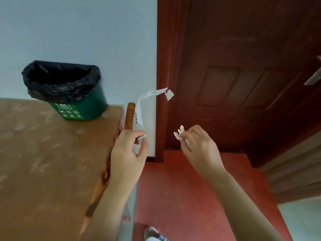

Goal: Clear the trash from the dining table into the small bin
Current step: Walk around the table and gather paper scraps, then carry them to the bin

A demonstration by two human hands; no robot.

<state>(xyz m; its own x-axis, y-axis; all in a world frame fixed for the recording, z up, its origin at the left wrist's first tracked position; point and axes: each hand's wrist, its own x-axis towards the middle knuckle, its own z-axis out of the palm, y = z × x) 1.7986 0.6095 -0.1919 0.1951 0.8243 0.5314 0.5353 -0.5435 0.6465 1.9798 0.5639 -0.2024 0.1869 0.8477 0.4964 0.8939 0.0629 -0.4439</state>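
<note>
door: i see dark red-brown wood with recessed panels, filling the upper right.
dining table: tan cloth with a faint pale pattern, smooth; its right edge runs under my left forearm.
floor: red and matte, right of the table.
small bin: round green plastic with white icons, on the table's far corner by the pale wall; a crinkled black bag lines it and folds over the rim. inside looks dark, i cannot tell the contents.
left hand: fingers pinched on the paper strip, a long white printed slip rising and bending right, off the table's edge.
right hand: fingers clenched on a crumpled white scrap, over the floor, well apart from the bin.
</note>
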